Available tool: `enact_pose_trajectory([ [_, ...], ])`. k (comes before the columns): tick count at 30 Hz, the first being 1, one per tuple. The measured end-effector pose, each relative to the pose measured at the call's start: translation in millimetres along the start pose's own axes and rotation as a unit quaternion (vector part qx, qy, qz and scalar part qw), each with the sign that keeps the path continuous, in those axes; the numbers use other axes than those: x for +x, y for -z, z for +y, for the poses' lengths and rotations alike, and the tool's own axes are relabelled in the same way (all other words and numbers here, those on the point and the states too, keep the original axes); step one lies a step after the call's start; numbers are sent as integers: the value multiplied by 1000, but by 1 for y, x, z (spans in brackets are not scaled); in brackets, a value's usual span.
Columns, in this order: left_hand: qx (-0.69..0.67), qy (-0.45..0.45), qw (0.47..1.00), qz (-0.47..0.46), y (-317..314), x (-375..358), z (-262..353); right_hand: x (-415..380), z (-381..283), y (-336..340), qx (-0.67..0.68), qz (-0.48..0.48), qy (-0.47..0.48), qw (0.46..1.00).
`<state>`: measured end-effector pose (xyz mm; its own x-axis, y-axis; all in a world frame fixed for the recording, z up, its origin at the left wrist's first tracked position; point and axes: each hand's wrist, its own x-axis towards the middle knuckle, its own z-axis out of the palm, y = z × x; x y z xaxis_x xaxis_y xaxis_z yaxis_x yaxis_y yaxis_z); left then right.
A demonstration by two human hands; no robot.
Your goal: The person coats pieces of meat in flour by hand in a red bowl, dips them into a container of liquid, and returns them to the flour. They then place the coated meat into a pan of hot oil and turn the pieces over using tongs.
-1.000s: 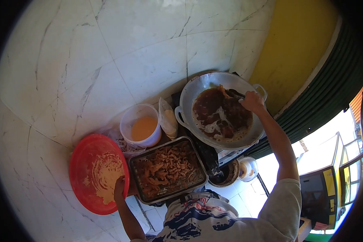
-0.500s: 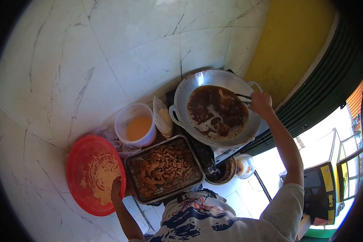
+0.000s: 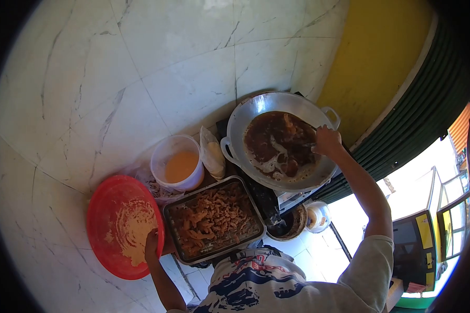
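My right hand (image 3: 328, 142) is closed round the metal tongs (image 3: 308, 144), over the right side of a large silver wok (image 3: 256, 107). The tongs reach in over dark brown bubbling oil (image 3: 263, 138), with pale foam and a few fried pieces in it. At the lower left, my left hand (image 3: 151, 244) grips the right rim of a red basin (image 3: 102, 229), its fingers partly hidden. Pale flour (image 3: 136, 224) lies in the basin. Between my hands, a rectangular metal tray (image 3: 256, 224) holds a heap of brown fried pieces (image 3: 214, 214).
A white bucket (image 3: 156, 164) of orange liquid stands behind the tray, beside a clear plastic bag (image 3: 211, 151) of pale contents. A dark-mouthed pot (image 3: 297, 221) and a clear container (image 3: 317, 215) sit below the wok. The tiled wall (image 3: 167, 78) borders the back.
My right hand has moved slightly left and down over the wok, and the tongs now reach lower toward the oil. My left hand has stayed at the basin's rim.
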<state>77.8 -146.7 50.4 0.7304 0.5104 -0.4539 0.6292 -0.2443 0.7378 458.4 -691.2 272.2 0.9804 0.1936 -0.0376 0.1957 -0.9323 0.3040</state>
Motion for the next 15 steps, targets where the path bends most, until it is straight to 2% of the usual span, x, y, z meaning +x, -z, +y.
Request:
enact_pose_trajectory([
  [5,8,-3,1000,9,0,3,-9,5,-6,1,39,10,15,999],
  [8,2,15,1000,2,-1,5,-10,9,-15,0,7,-46,5,999],
  [12,-5,-13,1000,2,0,8,-14,23,-21,-11,15,-13,-12,1000],
  [15,-24,-2,1000,-3,0,11,-16,40,-19,-28,11,17,-19,1000],
])
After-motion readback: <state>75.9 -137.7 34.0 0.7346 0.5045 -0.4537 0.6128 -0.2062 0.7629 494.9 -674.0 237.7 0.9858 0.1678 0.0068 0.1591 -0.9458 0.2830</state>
